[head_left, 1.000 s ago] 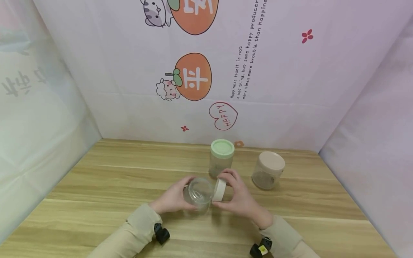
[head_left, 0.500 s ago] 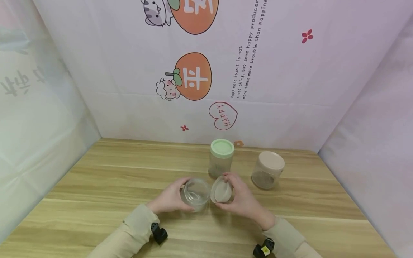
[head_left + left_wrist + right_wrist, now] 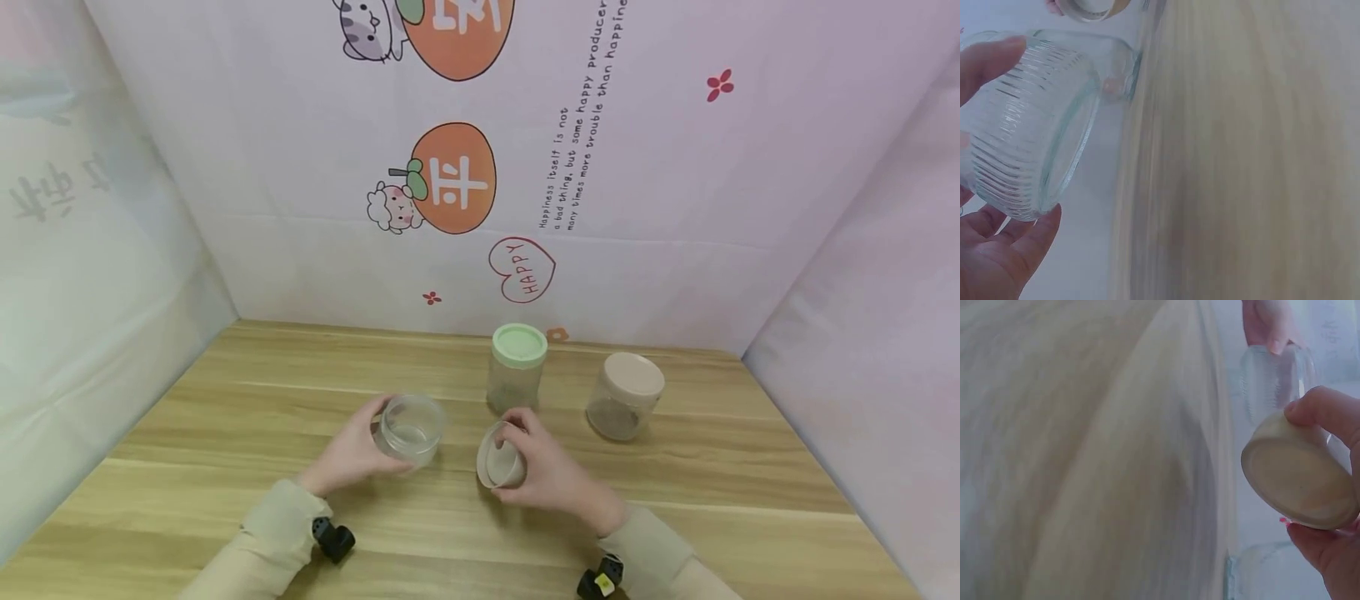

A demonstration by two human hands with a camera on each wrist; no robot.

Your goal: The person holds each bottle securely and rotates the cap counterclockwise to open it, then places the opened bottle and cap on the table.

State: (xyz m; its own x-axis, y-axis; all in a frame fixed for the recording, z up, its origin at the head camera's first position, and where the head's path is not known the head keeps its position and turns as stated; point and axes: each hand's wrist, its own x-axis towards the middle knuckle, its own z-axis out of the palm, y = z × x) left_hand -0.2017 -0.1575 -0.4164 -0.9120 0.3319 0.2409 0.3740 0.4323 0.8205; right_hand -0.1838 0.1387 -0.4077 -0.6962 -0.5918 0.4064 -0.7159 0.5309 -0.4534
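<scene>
My left hand (image 3: 352, 454) holds a clear, lidless jar (image 3: 414, 433) above the table, fingers on one side and thumb on the other. Spiral ribs run round this jar's wall in the left wrist view. To its right, my right hand (image 3: 555, 475) grips a cream-white lid (image 3: 501, 467) by its rim. That lid is tilted, its hollow underside facing up and left in the head view; its flat top (image 3: 1300, 481) shows in the right wrist view. Jar and lid are apart.
Behind my right hand stands a tall clear jar (image 3: 513, 387) with a light green lid (image 3: 520, 343). Farther right is a wider clear jar (image 3: 617, 417) with a pale pink lid (image 3: 634, 375). Printed cloth (image 3: 300, 250) walls the wooden table (image 3: 285, 383) at the back and sides.
The jar and lid were close together; now my left hand has carried the jar left. The lid has turned from edge-on to show its underside and shifted slightly left.
</scene>
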